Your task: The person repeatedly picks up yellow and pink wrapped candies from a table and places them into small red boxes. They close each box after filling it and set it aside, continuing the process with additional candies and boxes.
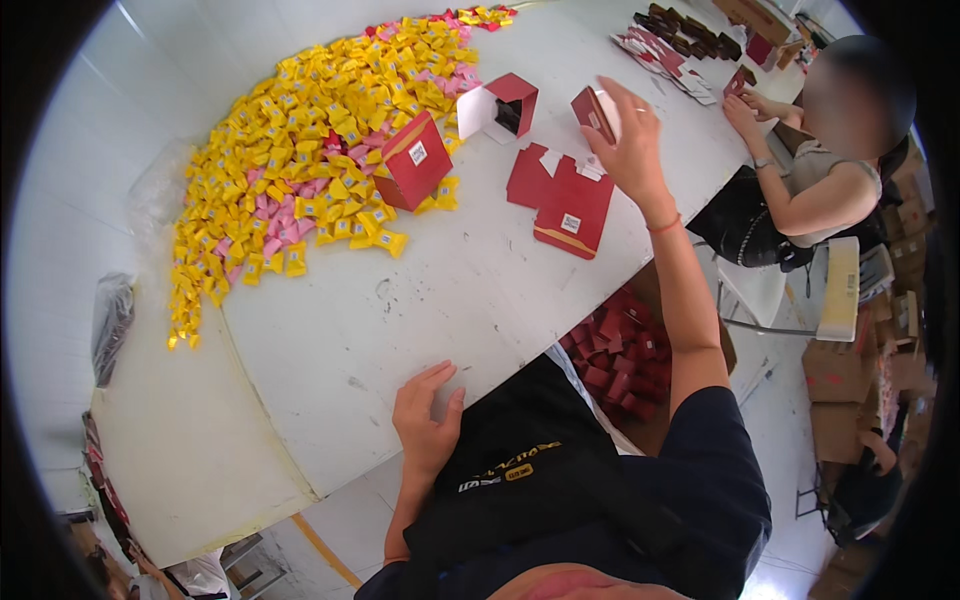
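My right hand (626, 150) is around a small red carton (596, 116), its thumb and fingers at the carton's edges. Just below lies a flattened red carton (562, 199) with a white printed square. An opened red carton with a white flap (514, 109) stands left of my right hand, dark inside. Another red carton (416, 161) stands tilted against a big heap of yellow-wrapped sweets (337, 112), with pink-wrapped sweets (281, 217) among them. My left hand (427, 420) rests near the table's front edge, fingers apart, holding nothing.
A box of small red cartons (622, 352) stands below the table edge. Flat cartons (664, 60) and dark brown pieces (686, 30) lie at the far right of the table. A co-worker (817, 165) sits there, hands on a small carton. Cardboard boxes (844, 375) stand behind.
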Tool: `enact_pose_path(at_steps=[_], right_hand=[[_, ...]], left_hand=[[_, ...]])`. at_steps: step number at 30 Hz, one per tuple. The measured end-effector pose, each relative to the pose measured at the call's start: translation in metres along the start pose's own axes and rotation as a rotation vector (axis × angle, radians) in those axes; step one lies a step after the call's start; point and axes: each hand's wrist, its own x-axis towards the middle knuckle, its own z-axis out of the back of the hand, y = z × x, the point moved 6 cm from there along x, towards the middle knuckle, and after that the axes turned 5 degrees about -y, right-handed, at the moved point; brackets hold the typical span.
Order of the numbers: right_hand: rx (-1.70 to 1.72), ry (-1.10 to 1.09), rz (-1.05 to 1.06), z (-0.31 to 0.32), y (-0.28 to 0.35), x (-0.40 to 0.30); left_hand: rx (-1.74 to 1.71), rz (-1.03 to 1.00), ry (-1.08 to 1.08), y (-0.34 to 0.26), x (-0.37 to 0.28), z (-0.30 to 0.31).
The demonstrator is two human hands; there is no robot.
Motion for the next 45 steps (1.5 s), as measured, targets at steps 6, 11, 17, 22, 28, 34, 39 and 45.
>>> enact_pose_path(at_steps=[6, 11, 17, 22, 28, 34, 39, 45], right_hand=[[-0.056, -0.027, 0.149, -0.099, 0.012, 0.033], [-0.075, 0.140, -0.142, -0.130, -0.043, 0.047], [0.727, 0.022, -0.530, -0.062, -0.006, -0.025], [0.851, 0.571, -0.391, -0.022, 0.147, -0.121], [0.635, 0.556, -0.270, -0.017, 0.106, -0.119], [-0.142, 0.526, -0.069, -0.043, 0.048, -0.124], [-0.274, 0.553, -0.181, -0.059, -0.012, -0.109], [0.284, 0.175, -0.090, -0.065, 0.057, -0.057]], left_hand=[[0.017, -0.002, -0.035, 0.002, -0.001, -0.002], [-0.020, 0.003, -0.047, 0.003, -0.002, -0.005], [-0.147, 0.064, -0.071, 0.010, -0.002, -0.007], [-0.274, -0.092, -0.211, -0.028, 0.027, -0.023], [-0.303, 0.100, -0.117, 0.011, -0.002, -0.019], [-0.321, 0.206, -0.346, 0.036, -0.009, 0.042], [-0.321, 0.300, -0.422, 0.053, -0.014, 0.075], [-0.270, 0.295, -0.295, 0.075, -0.020, 0.086]])
